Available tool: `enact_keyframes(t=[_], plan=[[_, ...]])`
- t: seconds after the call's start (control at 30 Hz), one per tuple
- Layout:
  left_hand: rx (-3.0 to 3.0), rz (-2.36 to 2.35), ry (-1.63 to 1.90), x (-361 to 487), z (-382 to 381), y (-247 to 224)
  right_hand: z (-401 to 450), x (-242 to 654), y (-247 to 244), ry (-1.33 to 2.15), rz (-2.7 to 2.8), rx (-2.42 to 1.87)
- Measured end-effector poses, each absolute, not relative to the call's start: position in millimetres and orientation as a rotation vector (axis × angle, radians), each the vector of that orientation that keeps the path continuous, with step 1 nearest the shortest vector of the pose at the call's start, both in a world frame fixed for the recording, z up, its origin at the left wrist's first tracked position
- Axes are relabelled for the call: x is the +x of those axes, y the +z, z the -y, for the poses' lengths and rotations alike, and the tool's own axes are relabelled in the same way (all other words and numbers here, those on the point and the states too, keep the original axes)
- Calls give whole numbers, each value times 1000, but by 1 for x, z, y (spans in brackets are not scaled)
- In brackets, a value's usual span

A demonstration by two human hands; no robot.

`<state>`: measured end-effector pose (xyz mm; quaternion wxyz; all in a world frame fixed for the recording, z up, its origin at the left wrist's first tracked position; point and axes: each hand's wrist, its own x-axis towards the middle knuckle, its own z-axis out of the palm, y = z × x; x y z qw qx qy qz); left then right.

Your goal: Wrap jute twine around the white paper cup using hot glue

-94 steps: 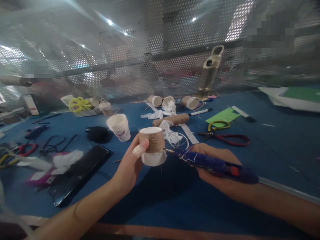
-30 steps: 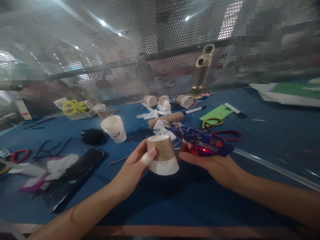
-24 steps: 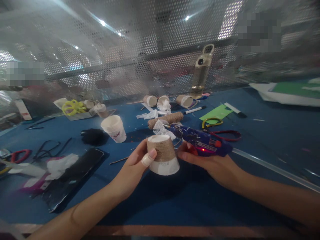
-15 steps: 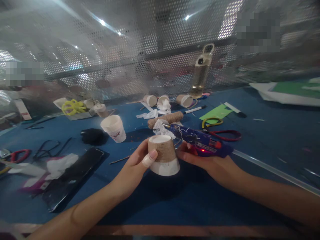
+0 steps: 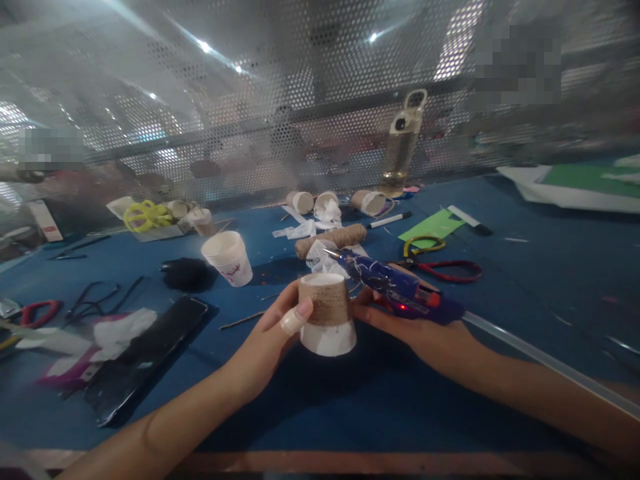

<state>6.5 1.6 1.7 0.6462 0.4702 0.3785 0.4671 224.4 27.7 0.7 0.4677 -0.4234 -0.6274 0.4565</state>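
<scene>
My left hand (image 5: 280, 320), its thumb wrapped in a bandage, is closed on the side of an upside-down paper cup (image 5: 328, 339). Brown twine (image 5: 327, 300) winds around the part nearer its base, while the band by the rim stays white. A blue hot glue gun (image 5: 390, 280) is in my right hand (image 5: 400, 323), with a red light lit and a long clear glue stick (image 5: 540, 357) out of its back. The gun's metal tip points left, beyond the cup. My right fingertips are close to the cup's right side; whether they touch it I cannot tell.
Behind the cup lie a twine roll (image 5: 333, 240) and white lace. A stack of paper cups (image 5: 227, 259) stands left, near a black phone-like slab (image 5: 150, 353). Red-and-yellow-handled scissors (image 5: 450, 270) and green paper (image 5: 430, 227) lie right. A bottle (image 5: 400, 153) stands by the mesh screen.
The cup has tilted slightly and dropped a little in my left hand. My right hand and the glue gun have shifted and turned slightly.
</scene>
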Motion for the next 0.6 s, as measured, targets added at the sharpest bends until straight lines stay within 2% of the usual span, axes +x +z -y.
enact_keyframes(t=[0.33,0.6], plan=[[1087,-951,1104,9,-4,3,-22,226,1,949,1631,-963],[886,-843,1398,7,-7,14,-27,235,-1,836,1716,-1010]])
